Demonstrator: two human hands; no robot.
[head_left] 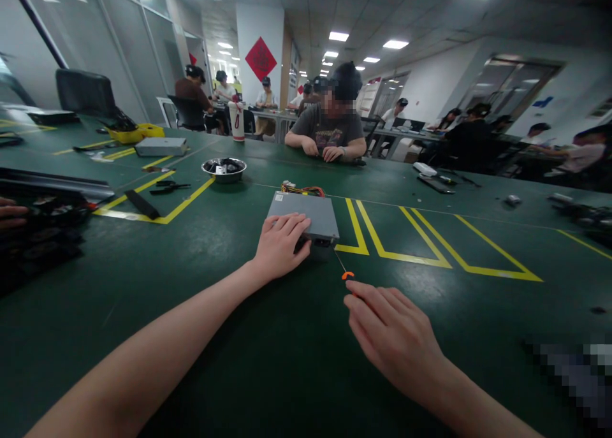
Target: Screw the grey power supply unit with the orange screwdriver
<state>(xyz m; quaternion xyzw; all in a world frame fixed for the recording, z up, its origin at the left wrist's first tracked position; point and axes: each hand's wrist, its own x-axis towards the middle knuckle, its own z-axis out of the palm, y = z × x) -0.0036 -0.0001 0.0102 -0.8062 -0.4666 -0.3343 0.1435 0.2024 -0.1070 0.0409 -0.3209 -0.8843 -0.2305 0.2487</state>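
Observation:
A grey metal power supply unit [318,213] lies flat on the green table, with a bundle of coloured wires [306,189] coming out behind it. My left hand [285,243] rests over its front left part, fingers on the top and thumb at the front edge. Between the fingers of my right hand [389,326] is a screwdriver [347,276] with an orange and black handle. Its thin shaft points up and left to the unit's front right corner; whether the tip touches a screw is too small to tell.
A steel bowl [224,170] of dark parts stands behind on the left, near a white bottle [236,120]. Yellow tape [411,259] marks the green table [229,368]. Another grey unit [161,146] lies further left. Someone's hand [12,213] shows at the left edge; a person [327,129] sits opposite.

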